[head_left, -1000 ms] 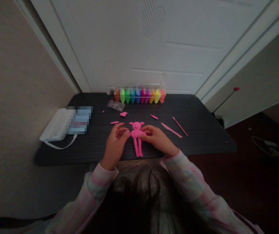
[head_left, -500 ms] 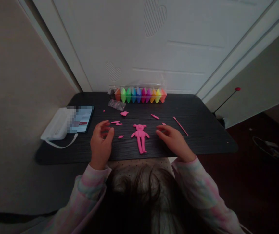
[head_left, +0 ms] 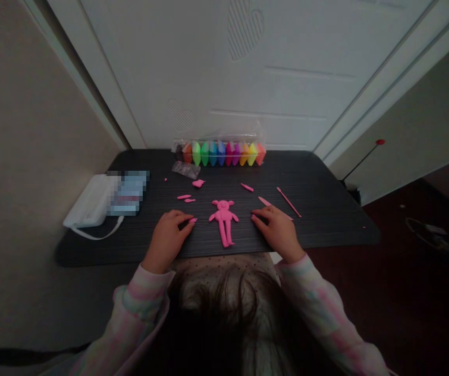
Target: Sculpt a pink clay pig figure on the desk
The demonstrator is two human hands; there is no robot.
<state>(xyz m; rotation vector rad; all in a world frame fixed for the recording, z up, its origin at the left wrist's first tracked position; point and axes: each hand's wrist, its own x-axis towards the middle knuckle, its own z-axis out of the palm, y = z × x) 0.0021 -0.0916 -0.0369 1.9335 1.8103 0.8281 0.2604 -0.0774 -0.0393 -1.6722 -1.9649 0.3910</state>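
A flat pink clay figure (head_left: pixel 224 222) with round ears, short arms and long legs lies on the dark table (head_left: pixel 326 219), between my hands and apart from both. To its left, my left hand (head_left: pixel 167 235) pinches a small pink clay piece (head_left: pixel 193 220) between thumb and forefinger. My right hand (head_left: pixel 281 232) is at the figure's right, thumb and forefinger drawn close together. A pinkish spot shows at those fingertips, too small to identify. That hand partly covers a pink clay knife (head_left: pixel 264 201).
Beyond the figure lie several pink clay scraps (head_left: pixel 198 184) and a thin pink modelling tool (head_left: pixel 289 202). A row of coloured clay packs (head_left: pixel 220 154) stands at the back, near a clear wrapper (head_left: pixel 186 169). On the left are a white box-like device (head_left: pixel 91 201) and a blurred phone (head_left: pixel 132 193).
Both hands let go of the pink figure and moved apart, leaving it on the table. My left hand then came back inward and took hold of the small clay piece left of it.
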